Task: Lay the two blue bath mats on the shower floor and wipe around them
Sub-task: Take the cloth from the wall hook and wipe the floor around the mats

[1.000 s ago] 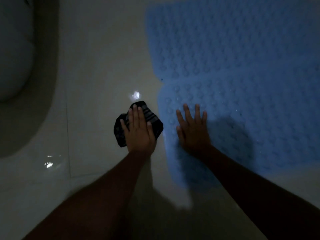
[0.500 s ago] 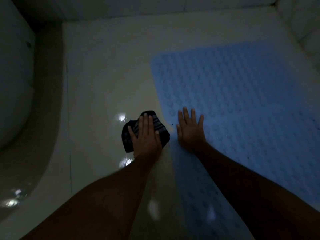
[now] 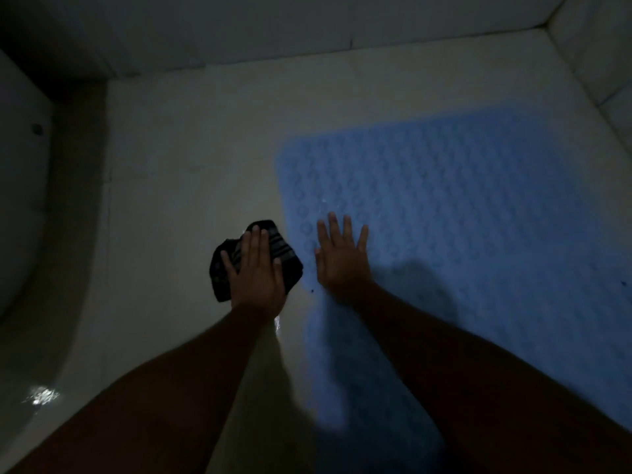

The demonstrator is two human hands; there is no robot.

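Two blue bubbled bath mats lie flat on the pale shower floor (image 3: 191, 159), the far mat (image 3: 444, 186) filling the right middle and the near mat (image 3: 369, 381) running down under my right arm. My left hand (image 3: 256, 268) presses flat on a dark striped cloth (image 3: 222, 268) on the floor, just left of the mats' edge. My right hand (image 3: 342, 258) rests palm down with fingers spread on the mats' left edge. The seam between the mats is hard to make out in the dim light.
A white toilet base (image 3: 20, 200) curves along the left side. Tiled walls (image 3: 307, 22) close the far side, and the right wall (image 3: 598, 56) meets them in the corner. A wet glint (image 3: 42, 395) shows on the floor at lower left.
The view has tilted up and back, bringing the walls into sight. Both hands have slid forward along the mats' left edge, the left one pushing the cloth with it.
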